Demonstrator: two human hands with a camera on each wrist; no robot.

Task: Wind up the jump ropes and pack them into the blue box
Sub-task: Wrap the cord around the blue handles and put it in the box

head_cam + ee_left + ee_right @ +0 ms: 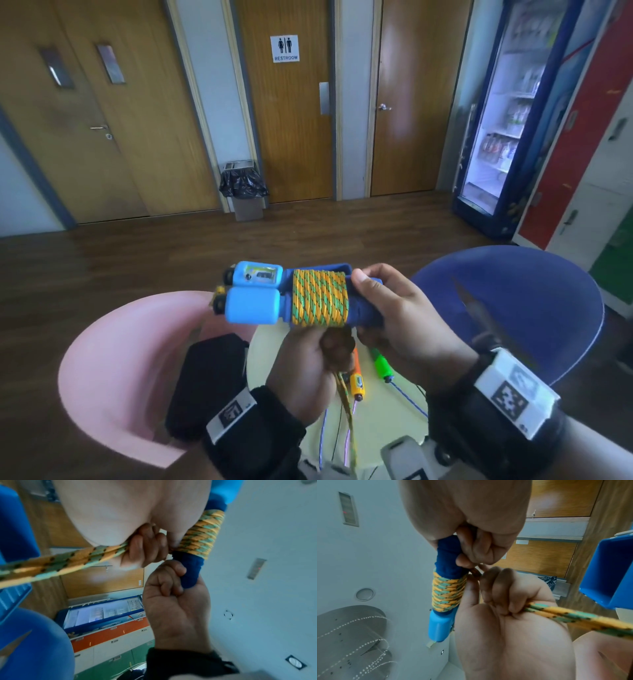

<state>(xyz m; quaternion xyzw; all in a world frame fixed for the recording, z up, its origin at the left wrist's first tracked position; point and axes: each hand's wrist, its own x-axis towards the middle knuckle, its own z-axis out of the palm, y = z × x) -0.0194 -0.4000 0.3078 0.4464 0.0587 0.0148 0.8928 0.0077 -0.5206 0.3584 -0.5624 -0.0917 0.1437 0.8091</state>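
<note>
Right hand (394,308) grips the blue handles (253,294) mid-frame; left hand (308,370) pinches the yellow-green rope (320,298). Any slack there and I'd bet those coils loosen and slide off.

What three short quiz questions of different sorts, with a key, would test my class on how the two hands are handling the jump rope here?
1. True or false: the yellow-green rope is coiled round the blue handles.
2. Which hand grips the handles' dark blue ends: A left hand, B right hand?
3. Fill in: the left hand holds the loose ____ of rope.

Key: 1 true; 2 B; 3 tail.
</note>
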